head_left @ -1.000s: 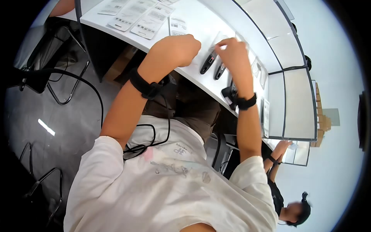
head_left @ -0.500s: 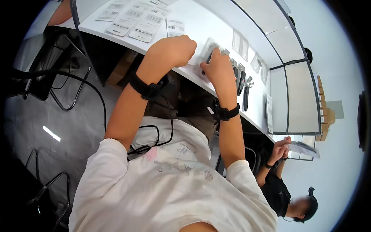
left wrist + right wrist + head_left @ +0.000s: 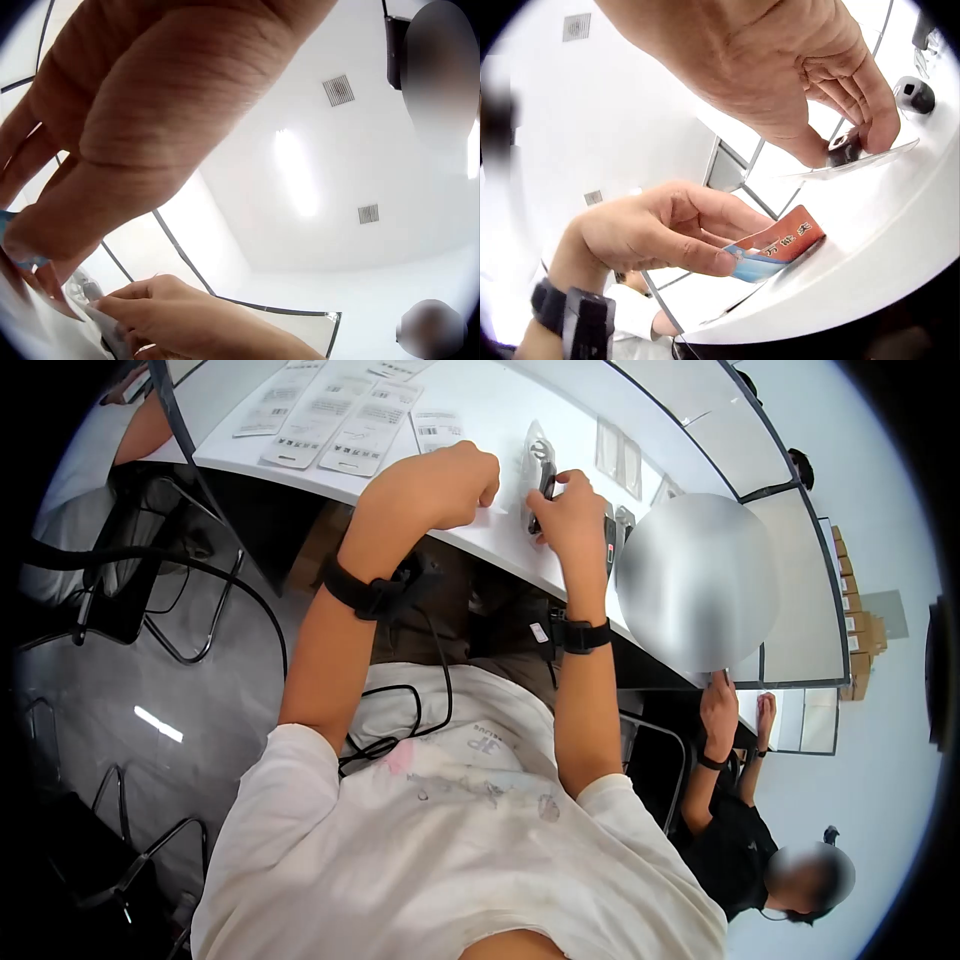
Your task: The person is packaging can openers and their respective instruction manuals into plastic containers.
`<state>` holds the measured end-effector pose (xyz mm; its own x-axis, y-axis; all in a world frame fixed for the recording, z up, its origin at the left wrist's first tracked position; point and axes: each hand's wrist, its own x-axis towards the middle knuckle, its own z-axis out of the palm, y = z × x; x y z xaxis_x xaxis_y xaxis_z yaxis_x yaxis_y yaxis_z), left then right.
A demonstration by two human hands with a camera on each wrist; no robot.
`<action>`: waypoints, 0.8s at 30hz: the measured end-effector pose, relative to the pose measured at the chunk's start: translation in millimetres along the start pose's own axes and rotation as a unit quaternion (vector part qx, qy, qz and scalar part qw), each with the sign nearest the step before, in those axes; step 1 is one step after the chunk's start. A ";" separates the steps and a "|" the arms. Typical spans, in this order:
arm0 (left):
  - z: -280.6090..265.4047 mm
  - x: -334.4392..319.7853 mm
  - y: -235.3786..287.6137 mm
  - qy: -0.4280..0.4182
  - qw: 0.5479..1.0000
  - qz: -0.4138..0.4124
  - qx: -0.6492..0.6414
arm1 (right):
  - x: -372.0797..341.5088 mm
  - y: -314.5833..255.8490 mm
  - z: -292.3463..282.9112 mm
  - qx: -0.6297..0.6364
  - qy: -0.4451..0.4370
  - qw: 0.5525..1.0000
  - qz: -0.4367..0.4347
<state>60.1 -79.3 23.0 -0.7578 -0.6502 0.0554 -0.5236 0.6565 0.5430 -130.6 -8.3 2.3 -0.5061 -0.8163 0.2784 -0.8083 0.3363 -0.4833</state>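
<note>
My left hand (image 3: 435,485) pinches a red and blue printed card (image 3: 799,232) by one side, its edge low against the white table; in the head view the hand hides the card. To the right, my right hand (image 3: 572,520) grips the dark handle of a tool (image 3: 545,478) lying in a clear plastic tray (image 3: 531,450). In the right wrist view, thumb and fingers of my right hand (image 3: 780,82) close on the black handle end (image 3: 843,151), over the clear plastic's edge (image 3: 855,166). The left wrist view shows my left palm (image 3: 165,105) up close.
Printed cards (image 3: 365,425) lie at the table's left. Another dark-handled tool (image 3: 609,542) lies right of my right hand, with clear plastic trays (image 3: 618,457) behind. A blurred disc (image 3: 700,585) covers part of the table. Another person (image 3: 735,860) is at the right.
My right hand has moved left from over the row of tools and now grips the one in the clear tray. The left hand has barely shifted. The person at the right has moved their hands.
</note>
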 end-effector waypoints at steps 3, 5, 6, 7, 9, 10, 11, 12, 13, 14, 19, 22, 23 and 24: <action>2.7 9.3 -13.2 0.075 0.995 0.070 -0.008 | 2.2 7.6 -21.2 0.163 -0.059 0.984 0.042; 14.1 20.7 -21.4 0.177 0.973 0.149 0.019 | 0.4 23.8 -32.4 0.346 -0.067 0.935 0.037; 10.4 29.6 -26.9 0.227 0.953 0.201 0.001 | -1.8 25.2 -36.4 0.377 -0.066 0.923 0.038; -8.1 21.2 -9.0 0.259 0.946 0.189 -0.043 | -6.9 28.6 -54.5 0.495 -0.092 0.862 0.051; -29.1 13.5 -0.5 0.402 0.881 0.223 -0.106 | -11.8 39.2 -65.2 0.544 -0.113 0.830 0.052; -40.3 2.9 2.1 0.456 0.822 0.203 -0.273 | -15.3 45.5 -75.2 0.596 -0.120 0.792 0.054; -45.6 -3.2 8.2 0.454 0.801 0.216 -0.326 | -17.0 45.8 -79.0 0.574 -0.117 0.808 0.061; -52.4 -9.8 20.7 0.449 0.777 0.231 -0.376 | -22.5 45.0 -84.1 0.576 -0.115 0.807 0.059; -52.9 -11.3 26.1 0.443 0.781 0.236 -0.372 | -31.8 48.2 -90.7 0.603 -0.130 0.786 0.045; -53.4 -14.5 23.3 0.386 0.789 0.177 -0.444 | -34.8 49.1 -93.8 0.622 -0.151 0.767 0.031; 4.2 26.3 27.8 0.153 0.797 0.120 -0.571 | -57.5 50.8 -69.0 0.646 -0.132 0.749 -0.058; 21.4 30.7 46.6 0.161 0.792 0.115 -0.578 | -77.2 113.0 -33.9 0.824 -0.210 0.523 -0.056; 31.2 34.3 50.3 0.178 0.794 0.095 -0.573 | -73.9 147.1 -8.0 0.882 -0.139 0.410 0.185; 36.6 36.1 52.8 0.186 0.802 0.081 -0.562 | -63.4 143.0 -9.9 0.916 -0.334 0.201 0.094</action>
<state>-9.2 -54.1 23.0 -0.5026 -0.7974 0.3340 0.4098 0.1205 0.9042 -217.1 96.3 -76.2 0.1721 -0.9568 0.2343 0.9834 0.1529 -0.0978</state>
